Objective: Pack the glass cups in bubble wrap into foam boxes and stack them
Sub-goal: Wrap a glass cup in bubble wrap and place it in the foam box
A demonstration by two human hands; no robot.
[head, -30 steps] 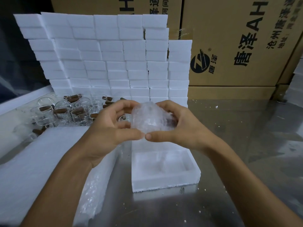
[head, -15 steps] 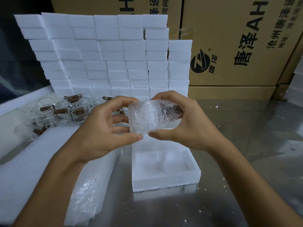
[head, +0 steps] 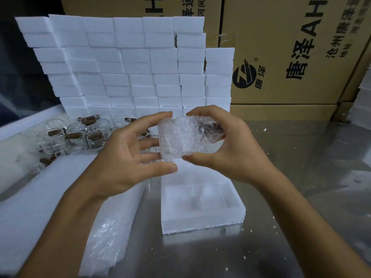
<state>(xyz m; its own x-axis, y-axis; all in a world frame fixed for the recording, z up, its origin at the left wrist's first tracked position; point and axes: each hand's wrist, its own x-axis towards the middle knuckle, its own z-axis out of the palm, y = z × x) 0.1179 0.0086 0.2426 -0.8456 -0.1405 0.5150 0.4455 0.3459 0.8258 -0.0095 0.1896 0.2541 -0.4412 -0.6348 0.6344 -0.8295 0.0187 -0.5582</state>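
Note:
A glass cup wrapped in bubble wrap (head: 180,137) is held in the air above an open white foam box (head: 200,207). My right hand (head: 226,149) grips its right end, where the brown handle shows through the wrap. My left hand (head: 128,155) has its fingers spread, their tips touching the wrap's left end, thumb under it. Several bare glass cups with brown handles (head: 78,135) stand at the left. A wall of stacked foam boxes (head: 130,67) rises behind.
A pile of bubble wrap sheets (head: 46,207) lies at the left on the steel table (head: 301,197). Printed cardboard cartons (head: 291,47) stand at the back. Small foam crumbs dot the table.
The wrapped cup has been turned on its side and raised a little. My left hand has opened its fingers against the left end, while my right hand keeps its grip.

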